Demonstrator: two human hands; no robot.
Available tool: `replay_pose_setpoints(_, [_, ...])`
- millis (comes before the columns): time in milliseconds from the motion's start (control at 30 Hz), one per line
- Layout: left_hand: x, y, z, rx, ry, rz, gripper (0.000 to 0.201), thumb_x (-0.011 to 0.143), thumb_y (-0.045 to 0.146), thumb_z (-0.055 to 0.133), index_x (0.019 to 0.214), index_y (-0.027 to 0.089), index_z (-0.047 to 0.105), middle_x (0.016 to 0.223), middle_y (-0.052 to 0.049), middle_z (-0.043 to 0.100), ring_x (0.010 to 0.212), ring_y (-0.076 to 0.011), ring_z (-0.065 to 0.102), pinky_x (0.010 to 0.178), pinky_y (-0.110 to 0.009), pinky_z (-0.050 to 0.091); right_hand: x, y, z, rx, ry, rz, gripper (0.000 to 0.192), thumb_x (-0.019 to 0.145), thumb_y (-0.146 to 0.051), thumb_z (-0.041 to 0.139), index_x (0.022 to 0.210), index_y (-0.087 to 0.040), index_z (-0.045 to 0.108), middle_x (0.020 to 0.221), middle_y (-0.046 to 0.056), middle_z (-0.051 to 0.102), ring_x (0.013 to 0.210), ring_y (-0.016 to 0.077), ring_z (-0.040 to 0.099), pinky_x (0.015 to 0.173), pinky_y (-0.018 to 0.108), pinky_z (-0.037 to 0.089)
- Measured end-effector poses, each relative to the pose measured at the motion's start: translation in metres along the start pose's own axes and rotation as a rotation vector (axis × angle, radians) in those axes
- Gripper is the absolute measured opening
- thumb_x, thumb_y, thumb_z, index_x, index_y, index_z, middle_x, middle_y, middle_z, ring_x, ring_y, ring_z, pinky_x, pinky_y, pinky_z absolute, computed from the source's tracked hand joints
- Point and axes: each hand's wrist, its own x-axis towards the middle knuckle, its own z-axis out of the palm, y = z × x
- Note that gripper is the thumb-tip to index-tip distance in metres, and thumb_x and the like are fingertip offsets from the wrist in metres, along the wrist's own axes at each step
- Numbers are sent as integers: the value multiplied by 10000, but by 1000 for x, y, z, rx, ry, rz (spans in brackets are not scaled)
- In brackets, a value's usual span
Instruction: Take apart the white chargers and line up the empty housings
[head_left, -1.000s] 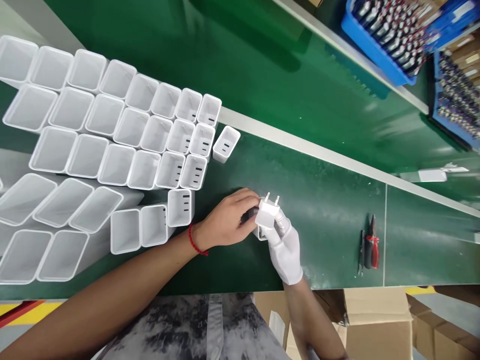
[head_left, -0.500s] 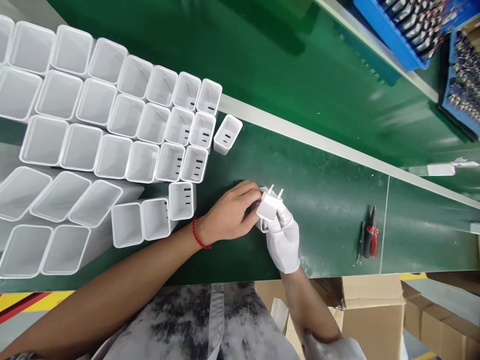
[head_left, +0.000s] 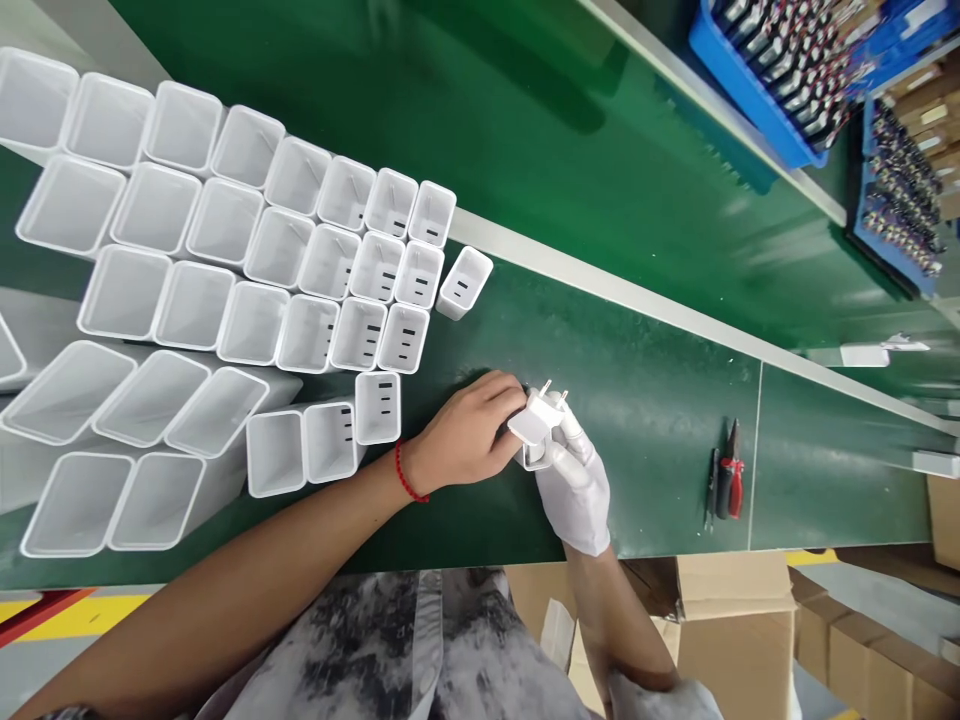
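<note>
Head view: white plug cap (head_left: 534, 420) pinched over green bench (head_left: 645, 400), just right of white shell rows (head_left: 300, 290), both prongs up. Probably light, stiff, slick plastic; best gripped on flat sides, clear of thin prongs. Left hand (head_left: 469, 435) bare, fingers curled shut on cap; right hand (head_left: 577, 485) gloved, closed on cap and part beneath, wrists low.

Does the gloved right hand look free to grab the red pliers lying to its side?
Probably not at once: the right hand is busy holding the white plug. The pliers lie apart on bare green mat, unobstructed.
</note>
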Motion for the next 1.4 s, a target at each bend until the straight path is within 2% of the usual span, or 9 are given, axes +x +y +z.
replay_pose_setpoints(367, [0,0,2,11,21,-6,70,877,176,453,857,190,519,904,-77,598,862,-216,573,791,-358,491,-7,3,-4,-216,-19,-92,460,870,-362,646,1316,-267,591,1225,49,674,1055,227,650,928,410,544])
replay_pose_setpoints(467, [1,-1,2,16,24,-25,48,853,179,480,840,197,523,894,-68,597,851,-213,579,785,-355,496,-12,-2,-1,-505,-12,-188,526,889,-348,614,1397,-271,506,1322,73,617,1120,241,631,931,402,544])
replay_pose_setpoints(567, [2,-2,1,5,17,-37,41,828,187,496,805,195,528,872,-63,597,830,-212,584,768,-354,503,-13,-2,2,-849,-5,-351,793,792,-380,712,1488,-220,365,1367,141,577,1140,289,625,945,449,537])
replay_pose_setpoints(633, [2,-1,-1,-26,2,-12,40,814,228,537,816,189,545,889,-69,602,840,-218,591,777,-363,512,-9,-3,2,-963,51,-423,804,743,-388,747,1452,-205,414,1279,148,635,1059,290,659,915,456,550])
replay_pose_setpoints(733, [0,0,-4,-109,33,37,270,836,324,601,1055,167,576,1067,-109,610,992,-245,599,870,-389,523,7,-12,-3,-710,111,-317,515,786,-366,697,1267,-218,588,1129,101,710,981,258,686,888,421,563])
replay_pose_setpoints(833, [-3,0,-5,-171,99,19,442,888,374,586,1268,164,503,1219,-142,563,1068,-240,593,858,-364,545,21,-31,-12,-320,105,-181,405,839,-385,594,1198,-197,600,1127,105,712,959,251,701,855,422,577])
replay_pose_setpoints(1100, [-3,1,-2,-74,90,-64,311,942,382,514,1176,181,558,1144,-99,603,979,-201,629,872,-353,550,27,-50,-27,-3,-2,54,384,933,-388,401,1258,-301,585,1183,36,691,918,154,691,858,371,588])
replay_pose_setpoints(1267, [-3,0,0,-51,105,-42,292,950,367,511,1160,172,567,1110,-94,622,1023,-213,619,911,-366,535,30,-53,-24,79,-4,104,351,921,-409,473,1208,-295,639,1171,29,699,946,155,682,862,374,594])
replay_pose_setpoints(1400, [-4,-2,2,-51,102,-42,275,953,349,517,1146,161,574,1088,-88,631,1043,-217,601,926,-371,523,30,-57,-13,262,36,187,302,878,-350,557,1154,-290,666,1106,-16,722,929,106,683,865,264,576])
